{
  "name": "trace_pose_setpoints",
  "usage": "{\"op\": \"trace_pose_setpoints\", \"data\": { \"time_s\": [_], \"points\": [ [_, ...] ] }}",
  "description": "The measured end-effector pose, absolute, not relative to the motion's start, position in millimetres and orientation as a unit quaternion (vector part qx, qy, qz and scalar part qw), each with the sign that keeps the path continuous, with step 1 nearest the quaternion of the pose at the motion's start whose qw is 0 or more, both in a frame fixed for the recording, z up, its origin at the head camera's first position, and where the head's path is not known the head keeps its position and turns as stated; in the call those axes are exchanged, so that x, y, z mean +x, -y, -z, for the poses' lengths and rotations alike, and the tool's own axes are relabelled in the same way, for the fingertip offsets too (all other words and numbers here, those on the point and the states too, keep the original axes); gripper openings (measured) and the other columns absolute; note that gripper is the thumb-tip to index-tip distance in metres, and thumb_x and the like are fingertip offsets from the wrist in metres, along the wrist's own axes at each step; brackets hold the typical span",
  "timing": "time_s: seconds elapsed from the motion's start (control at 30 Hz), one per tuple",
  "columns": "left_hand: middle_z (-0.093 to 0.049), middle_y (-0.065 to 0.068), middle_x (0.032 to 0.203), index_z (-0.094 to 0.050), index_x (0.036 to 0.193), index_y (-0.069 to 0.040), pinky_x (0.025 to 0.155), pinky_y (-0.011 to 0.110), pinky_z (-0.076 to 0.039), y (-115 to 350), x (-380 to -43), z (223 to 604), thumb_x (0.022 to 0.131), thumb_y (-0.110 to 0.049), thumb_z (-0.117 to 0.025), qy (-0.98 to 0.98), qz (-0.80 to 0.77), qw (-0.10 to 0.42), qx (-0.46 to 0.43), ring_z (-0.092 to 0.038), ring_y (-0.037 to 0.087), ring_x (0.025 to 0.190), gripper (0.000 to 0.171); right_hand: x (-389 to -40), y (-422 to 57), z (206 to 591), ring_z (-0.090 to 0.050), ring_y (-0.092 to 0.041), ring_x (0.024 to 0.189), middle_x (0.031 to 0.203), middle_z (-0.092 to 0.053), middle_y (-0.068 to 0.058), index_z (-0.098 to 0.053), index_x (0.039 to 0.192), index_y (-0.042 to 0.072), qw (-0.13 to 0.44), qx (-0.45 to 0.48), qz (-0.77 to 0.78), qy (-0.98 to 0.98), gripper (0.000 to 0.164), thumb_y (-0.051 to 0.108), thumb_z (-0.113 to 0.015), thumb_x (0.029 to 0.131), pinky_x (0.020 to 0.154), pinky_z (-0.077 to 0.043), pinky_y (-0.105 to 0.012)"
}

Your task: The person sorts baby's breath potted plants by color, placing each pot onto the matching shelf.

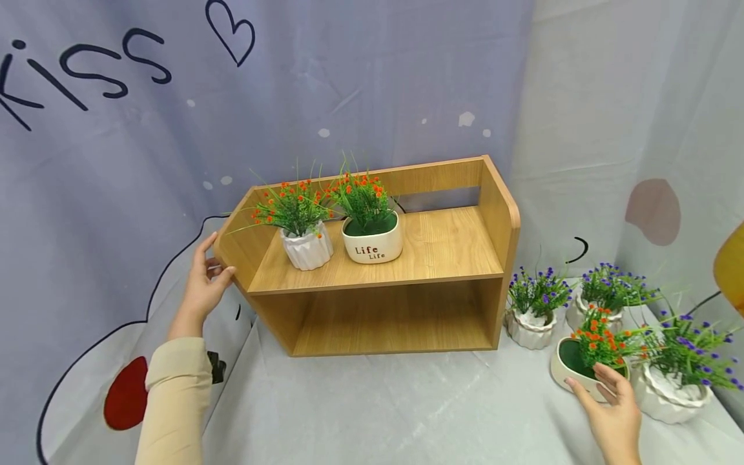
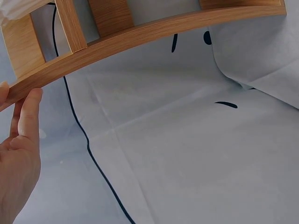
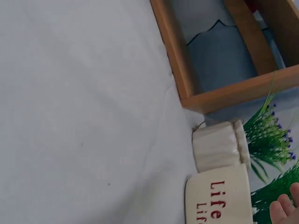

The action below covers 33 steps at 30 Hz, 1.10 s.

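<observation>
My left hand [image 1: 205, 281] pinches the front edge of the left side panel of a two-tier wooden shelf [image 1: 372, 281], thumb on one face and fingers on the other. In the left wrist view the fingers [image 2: 31, 114] lie along that panel. Low on the right, my right hand [image 1: 615, 410] hovers with parted thumb and fingers over the near side of a white oval pot [image 1: 564, 371] of orange flowers. "Life" lettering marks this pot [image 3: 217, 198] in the right wrist view, where the fingertips [image 3: 279, 210] show beside its greenery, apart from the pot wall.
On the upper tier stand a ribbed white pot [image 1: 308, 248] and an oval "Life" pot [image 1: 372, 245], both with orange flowers. Purple-flowered pots [image 1: 531, 329] cluster right of the shelf, one [image 1: 668, 397] close beside my right hand. A printed curtain [image 1: 378, 84] hangs behind.
</observation>
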<state>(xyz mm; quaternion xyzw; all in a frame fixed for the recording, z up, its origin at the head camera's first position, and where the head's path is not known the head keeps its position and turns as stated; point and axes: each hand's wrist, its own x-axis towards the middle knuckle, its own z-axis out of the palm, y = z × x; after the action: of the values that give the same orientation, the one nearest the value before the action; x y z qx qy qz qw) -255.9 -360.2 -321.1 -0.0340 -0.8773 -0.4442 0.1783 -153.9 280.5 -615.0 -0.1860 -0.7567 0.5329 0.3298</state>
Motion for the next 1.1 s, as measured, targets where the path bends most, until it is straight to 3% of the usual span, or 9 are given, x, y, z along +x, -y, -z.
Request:
{"op": "trace_pose_setpoints", "data": {
  "time_s": [0.13, 0.33, 0.47, 0.6, 0.7, 0.8, 0.93, 1.03, 1.1],
  "points": [
    [-0.041, 0.028, 0.121, -0.012, 0.153, -0.022, 0.069, 0.004, -0.047, 360, -257, 321, 0.095, 0.0, -0.05, 0.879, 0.441, 0.179, -0.033, -0.046, -0.006, 0.088, 0.073, -160, -298, 645, -0.048, 0.014, 0.097, 0.108, -0.058, 0.022, -0.062, 0.121, 0.019, 0.321, -0.233, -0.511, 0.763, 0.054, 0.02, -0.085, 0.072, 0.083, -0.039, 0.001],
    [-0.041, 0.027, 0.12, -0.012, 0.153, -0.022, 0.069, 0.005, -0.047, 361, -257, 322, 0.095, 0.0, -0.05, 0.878, 0.442, 0.18, -0.03, -0.046, -0.006, 0.088, 0.073, -157, -302, 643, -0.046, 0.015, 0.097, 0.106, -0.055, 0.024, -0.061, 0.122, 0.017, 0.325, -0.258, -0.501, 0.759, 0.053, 0.021, -0.083, 0.073, 0.081, -0.038, 0.002],
    [-0.042, 0.027, 0.121, -0.012, 0.153, -0.022, 0.069, 0.005, -0.047, 361, -257, 322, 0.095, 0.0, -0.05, 0.878, 0.443, 0.179, -0.027, -0.046, -0.006, 0.088, 0.072, -150, -298, 626, -0.045, 0.013, 0.103, 0.113, -0.053, 0.02, -0.058, 0.126, 0.015, 0.326, -0.259, -0.519, 0.747, 0.055, 0.016, -0.08, 0.076, 0.082, -0.035, 0.004],
    [-0.041, 0.028, 0.122, -0.012, 0.153, -0.023, 0.069, 0.005, -0.047, 361, -256, 322, 0.096, -0.002, -0.05, 0.878, 0.444, 0.178, -0.025, -0.046, -0.004, 0.089, 0.072, -139, -286, 596, -0.041, 0.01, 0.108, 0.115, -0.045, 0.019, -0.053, 0.131, 0.004, 0.307, -0.279, -0.517, 0.749, 0.059, 0.015, -0.077, 0.079, 0.089, -0.034, 0.003],
    [-0.041, 0.028, 0.122, -0.012, 0.153, -0.024, 0.069, 0.005, -0.047, 361, -256, 321, 0.096, -0.003, -0.05, 0.879, 0.442, 0.176, -0.023, -0.047, -0.001, 0.091, 0.072, -135, -281, 578, -0.04, 0.004, 0.113, 0.12, -0.045, 0.005, -0.047, 0.134, -0.005, 0.285, -0.284, -0.515, 0.757, 0.064, 0.012, -0.076, 0.08, 0.1, -0.036, -0.007],
    [-0.041, 0.028, 0.123, -0.011, 0.153, -0.025, 0.069, 0.005, -0.047, 362, -256, 321, 0.096, -0.003, -0.05, 0.881, 0.44, 0.175, -0.022, -0.047, 0.0, 0.092, 0.072, -133, -283, 570, -0.041, -0.005, 0.122, 0.131, -0.048, -0.012, -0.043, 0.139, -0.003, 0.254, -0.287, -0.514, 0.767, 0.068, 0.01, -0.075, 0.08, 0.108, -0.035, -0.018],
    [-0.041, 0.028, 0.121, -0.012, 0.153, -0.024, 0.069, 0.005, -0.048, 362, -257, 322, 0.096, -0.001, -0.05, 0.878, 0.444, 0.176, -0.025, -0.046, -0.003, 0.089, 0.072, -136, -292, 572, -0.035, -0.026, 0.135, 0.141, -0.04, -0.027, -0.035, 0.145, -0.001, 0.214, -0.278, -0.517, 0.781, 0.076, 0.011, -0.074, 0.081, 0.114, -0.031, -0.034],
    [-0.042, 0.028, 0.121, -0.012, 0.153, -0.024, 0.069, 0.005, -0.048, 362, -257, 322, 0.096, -0.002, -0.05, 0.878, 0.443, 0.176, -0.027, -0.047, -0.002, 0.09, 0.072, -139, -296, 576, -0.033, -0.027, 0.137, 0.141, -0.041, -0.025, -0.034, 0.145, 0.0, 0.2, -0.266, -0.519, 0.787, 0.077, 0.011, -0.074, 0.08, 0.114, -0.03, -0.037],
    [-0.042, 0.028, 0.122, -0.012, 0.153, -0.025, 0.069, 0.005, -0.048, 362, -257, 322, 0.096, -0.002, -0.05, 0.879, 0.443, 0.175, -0.027, -0.048, 0.0, 0.092, 0.072, -140, -297, 580, -0.036, -0.017, 0.134, 0.136, -0.045, -0.014, -0.036, 0.145, 0.002, 0.197, -0.255, -0.523, 0.789, 0.076, 0.009, -0.075, 0.08, 0.113, -0.031, -0.026]
  ]
}}
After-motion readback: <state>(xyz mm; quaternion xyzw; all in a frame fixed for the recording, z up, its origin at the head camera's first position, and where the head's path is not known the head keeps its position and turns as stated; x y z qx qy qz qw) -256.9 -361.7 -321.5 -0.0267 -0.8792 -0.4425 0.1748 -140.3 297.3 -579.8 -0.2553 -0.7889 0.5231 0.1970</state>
